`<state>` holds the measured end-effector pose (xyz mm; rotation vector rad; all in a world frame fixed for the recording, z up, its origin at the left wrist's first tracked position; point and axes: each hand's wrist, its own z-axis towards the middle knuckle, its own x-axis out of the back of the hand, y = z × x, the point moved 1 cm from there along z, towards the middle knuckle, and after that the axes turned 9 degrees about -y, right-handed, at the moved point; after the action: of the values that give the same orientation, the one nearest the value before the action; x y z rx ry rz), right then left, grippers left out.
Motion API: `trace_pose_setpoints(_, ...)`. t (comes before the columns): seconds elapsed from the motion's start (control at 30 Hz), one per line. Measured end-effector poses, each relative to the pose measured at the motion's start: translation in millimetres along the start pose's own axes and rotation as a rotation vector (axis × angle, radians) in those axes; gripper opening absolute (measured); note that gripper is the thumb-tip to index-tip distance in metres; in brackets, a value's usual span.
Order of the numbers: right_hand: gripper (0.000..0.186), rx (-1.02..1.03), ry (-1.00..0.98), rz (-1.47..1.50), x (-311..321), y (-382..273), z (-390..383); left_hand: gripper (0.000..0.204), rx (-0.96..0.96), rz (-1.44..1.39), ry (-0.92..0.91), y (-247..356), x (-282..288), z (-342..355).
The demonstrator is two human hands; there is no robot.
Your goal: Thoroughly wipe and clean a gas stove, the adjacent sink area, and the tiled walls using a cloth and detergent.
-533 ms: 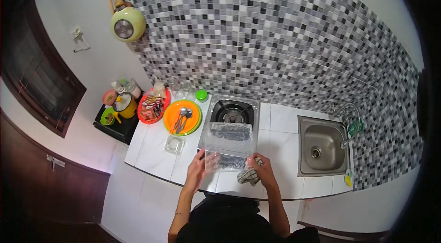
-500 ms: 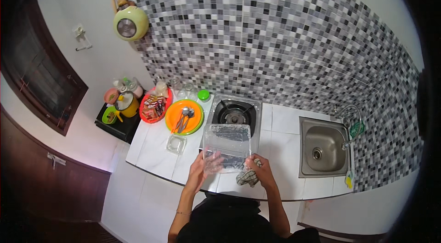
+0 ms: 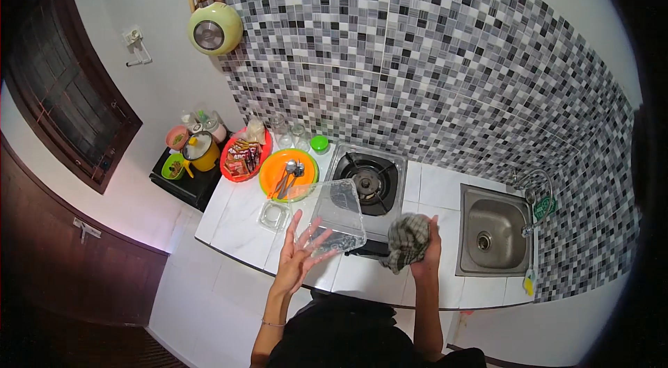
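Over the counter's front part, my left hand point(image 3: 295, 265) holds up a clear plastic container point(image 3: 339, 202), tilted. Its fingers are spread against the container, and some of them show through the clear wall. To the right, apart from the container, my right hand point(image 3: 430, 255) grips a bunched checkered cloth point(image 3: 408, 237), which hides most of its fingers. Behind the container is the gas stove point(image 3: 366, 186), partly seen through the plastic. A smaller clear plastic box point(image 3: 274, 216) lies on the counter left of the container.
Orange and green plates point(image 3: 287, 168) carry spoons and forks. Left of them stands a red basket point(image 3: 229, 174) of packets, with glass jars and a green-lidded jar point(image 3: 319, 144) behind. A steel sink point(image 3: 470, 229) is at right. Pots and bowls stand on a black surface point(image 3: 182, 186) at far left.
My right hand has come off the container and moved right with the cloth. The container now tilts in my left hand alone. The whole view has shifted slightly.
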<state>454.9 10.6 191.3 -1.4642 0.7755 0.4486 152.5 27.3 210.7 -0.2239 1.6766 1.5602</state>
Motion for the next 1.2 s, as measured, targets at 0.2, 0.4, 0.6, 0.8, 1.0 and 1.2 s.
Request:
trace_pose_setpoints(0.2, 0.062, 0.208, -0.416, -0.537, -74.1, 36.0, -28.4, 0.109, 0.020, -0.230, -0.193, -36.7, -3.3, -4.5)
trace_pose_setpoints(0.4, 0.059, 0.454, -0.907, -1.496, -117.1, 56.4, -17.9, 0.088, 0.450, -0.049, 0.086, -76.9, 17.6, -17.2)
trace_pose_setpoints(0.6, 0.058, 0.540, -0.617, -1.508, -119.0, 45.6, 26.3, 0.123, 0.058, -0.150, -0.160, -36.8, -14.6, -16.7)
trace_pose_setpoints(0.8, 0.060, 0.522, -0.792, -1.402, -115.6, 66.4, -4.2, 0.128, -0.147, -0.106, -0.067, -5.1, -10.8, -12.3)
trace_pose_setpoints(1.0, 0.060, 0.519, -0.864, -1.477, -129.7, 74.4, -9.2, 0.111, 0.107, 0.031, 0.029, -35.8, 0.3, -17.4)
trace_pose_setpoints(1.2, 0.062, 0.456, -0.571, -1.387, -124.8, 59.7, 37.6, 0.130, -0.070, -0.082, -0.147, -31.2, -7.1, -21.7)
